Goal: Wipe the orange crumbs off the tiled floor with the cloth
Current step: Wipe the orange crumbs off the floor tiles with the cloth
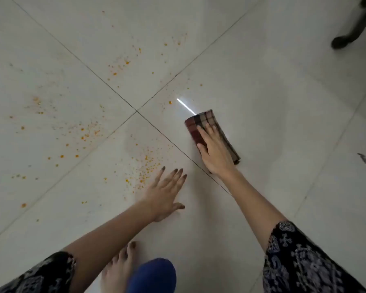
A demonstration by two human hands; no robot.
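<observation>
A folded dark checked cloth lies on the pale tiled floor right of centre. My right hand presses flat on it with straight fingers. My left hand rests open on the floor, fingers spread, just right of a patch of orange crumbs. More orange crumbs are scattered over the left and upper tiles, and a few lie above the cloth.
Dark grout lines cross at the centre. My bare foot and a blue-clad knee are at the bottom. A dark blurred shape stands at the top right. A small grey scrap lies at the right.
</observation>
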